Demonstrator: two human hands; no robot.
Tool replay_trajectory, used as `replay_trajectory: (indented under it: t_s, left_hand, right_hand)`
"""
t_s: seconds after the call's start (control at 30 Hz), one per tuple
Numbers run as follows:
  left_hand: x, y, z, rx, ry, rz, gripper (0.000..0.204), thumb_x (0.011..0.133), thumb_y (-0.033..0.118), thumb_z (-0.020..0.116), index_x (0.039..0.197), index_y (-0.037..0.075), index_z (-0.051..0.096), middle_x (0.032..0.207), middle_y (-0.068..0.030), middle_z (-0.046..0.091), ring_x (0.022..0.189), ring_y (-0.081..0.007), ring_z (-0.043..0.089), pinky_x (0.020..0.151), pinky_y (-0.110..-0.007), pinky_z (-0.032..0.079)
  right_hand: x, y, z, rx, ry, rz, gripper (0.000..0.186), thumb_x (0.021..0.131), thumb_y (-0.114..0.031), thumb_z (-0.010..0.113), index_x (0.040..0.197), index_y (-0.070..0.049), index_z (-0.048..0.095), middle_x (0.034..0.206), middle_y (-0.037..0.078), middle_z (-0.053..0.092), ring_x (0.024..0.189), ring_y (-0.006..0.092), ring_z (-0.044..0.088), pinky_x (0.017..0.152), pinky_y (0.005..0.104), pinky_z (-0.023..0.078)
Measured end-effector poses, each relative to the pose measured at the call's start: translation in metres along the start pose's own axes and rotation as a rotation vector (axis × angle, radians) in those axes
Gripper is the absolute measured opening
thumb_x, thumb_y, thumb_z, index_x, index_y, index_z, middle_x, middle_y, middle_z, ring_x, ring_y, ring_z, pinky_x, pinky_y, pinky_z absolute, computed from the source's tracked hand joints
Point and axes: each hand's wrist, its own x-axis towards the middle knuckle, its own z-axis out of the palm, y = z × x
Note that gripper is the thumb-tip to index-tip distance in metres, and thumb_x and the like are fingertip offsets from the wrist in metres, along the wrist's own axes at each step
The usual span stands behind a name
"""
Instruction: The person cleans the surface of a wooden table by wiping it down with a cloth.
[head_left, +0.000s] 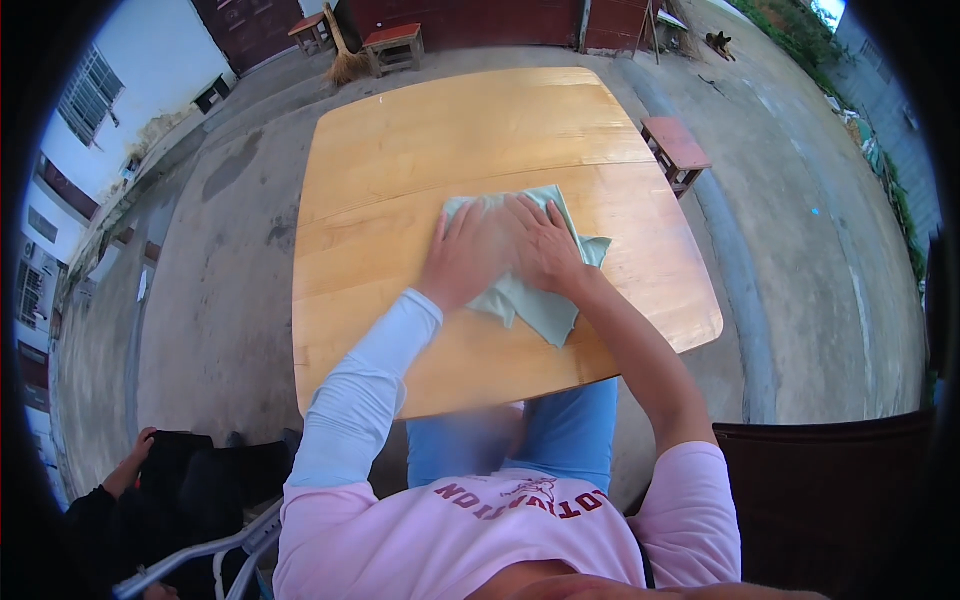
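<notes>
A pale green cloth (545, 308) lies partly bunched near the middle of a light wooden table (400, 150). Both my hands rest flat on it, side by side. My left hand (468, 255), below a light blue arm sleeve, presses on the cloth's left part with fingers stretched forward. My right hand (545, 245) lies on its right part, fingers also extended. The inner edges of the hands blur together, so the cloth between them is hard to make out. One corner of the cloth sticks out to the right of my right wrist, and a loose fold hangs toward me.
A red-topped stool (676, 145) stands by the table's right edge. Beyond the far side are another stool (393, 40) and a straw broom (346, 62). At the lower left sits a person in dark clothes (180, 490). A dog (719, 44) lies far right on the concrete.
</notes>
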Motion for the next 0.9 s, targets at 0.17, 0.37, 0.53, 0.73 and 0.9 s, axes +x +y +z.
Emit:
replay_trajectory:
  t_s: [0.17,0.37,0.53,0.73,0.9]
  left_hand:
    - [0.034,-0.022,0.025,-0.026,0.079,-0.090,0.046,0.087,0.031,0.054,0.128,0.010,0.051,0.135,-0.0120,0.046,0.132,-0.0292,0.035,0.108,-0.051,0.026]
    - [0.046,-0.034,0.048,0.178,0.069,-0.029,0.046,0.089,0.031,0.048,0.127,0.006,0.051,0.136,-0.0148,0.048,0.129,-0.0297,0.040,0.107,-0.051,0.027]
    - [0.035,-0.021,0.039,0.107,0.009,-0.086,0.047,0.088,0.031,0.049,0.127,0.004,0.050,0.136,-0.0173,0.047,0.129,-0.0318,0.039,0.107,-0.051,0.027]
    - [-0.022,0.018,-0.014,-0.113,-0.067,-0.050,0.051,0.085,0.027,0.054,0.127,-0.002,0.048,0.134,-0.0210,0.046,0.128,-0.0352,0.038,0.107,-0.052,0.026]
    - [-0.090,0.057,-0.057,-0.100,-0.140,-0.072,0.056,0.089,0.030,0.049,0.137,0.001,0.041,0.145,-0.0183,0.036,0.136,-0.0337,0.030,0.112,-0.052,0.019]
  right_hand:
    - [0.037,0.016,0.013,-0.100,0.134,0.017,0.053,0.092,-0.029,0.044,0.142,-0.014,0.035,0.151,0.007,0.029,0.141,0.0252,0.024,0.115,0.0476,0.015]
    - [0.059,0.038,0.033,-0.081,0.236,0.073,0.049,0.098,-0.037,0.034,0.141,-0.015,0.038,0.150,0.005,0.032,0.140,0.0232,0.027,0.114,0.0478,0.019]
    - [0.040,0.026,0.037,0.004,0.246,0.137,0.047,0.096,-0.034,0.032,0.140,-0.017,0.037,0.151,0.007,0.030,0.141,0.0251,0.022,0.114,0.0502,0.016]
    - [-0.038,-0.009,0.044,-0.087,0.256,-0.007,0.051,0.096,-0.033,0.040,0.142,-0.009,0.036,0.150,0.012,0.031,0.139,0.0292,0.027,0.113,0.0509,0.018]
    - [-0.099,-0.048,0.046,-0.095,0.222,-0.070,0.055,0.094,-0.033,0.043,0.141,-0.006,0.036,0.148,0.016,0.032,0.139,0.0310,0.027,0.113,0.0515,0.017]
